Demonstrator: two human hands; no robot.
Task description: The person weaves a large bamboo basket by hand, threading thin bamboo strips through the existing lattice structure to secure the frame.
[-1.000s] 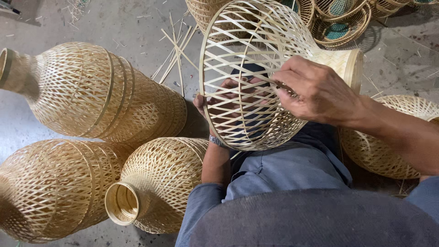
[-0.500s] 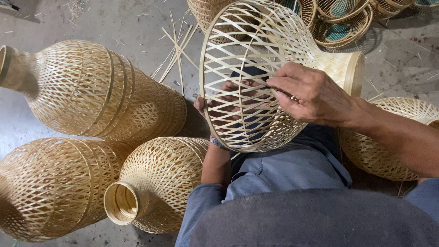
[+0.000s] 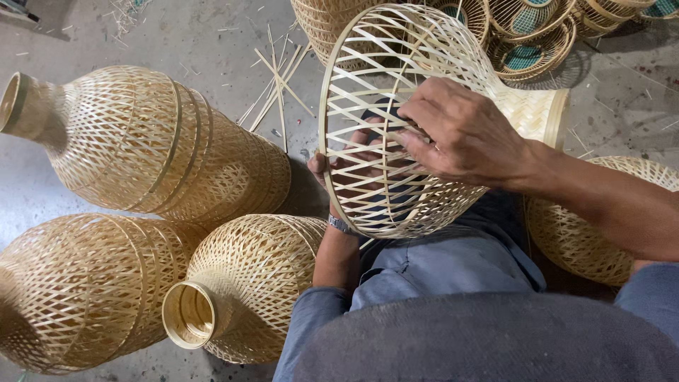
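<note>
The open-weave basket (image 3: 396, 85) lies on its side over the person's lap. The left hand (image 3: 353, 166) reaches inside, fingers pressed against the weave. The right hand (image 3: 460, 134) pinches the strips from outside.

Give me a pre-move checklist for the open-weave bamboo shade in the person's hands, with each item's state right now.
1. Left hand supports the bamboo shade from inside, seen through the lattice: ok.
2. Right hand rests on the outside of the weave, its fingers curled at the strips: ok.
3. Which single strip the fingers pinch: cannot tell, the lattice hides it.
4. Wide rim of the shade turned toward the person, narrow neck pointing away: ok.
5. Shade held above the lap, apart from the finished shade by the left arm: ok.
6. Loose bamboo strips on the floor lie beyond both hands, not in hand: not ok.
</note>
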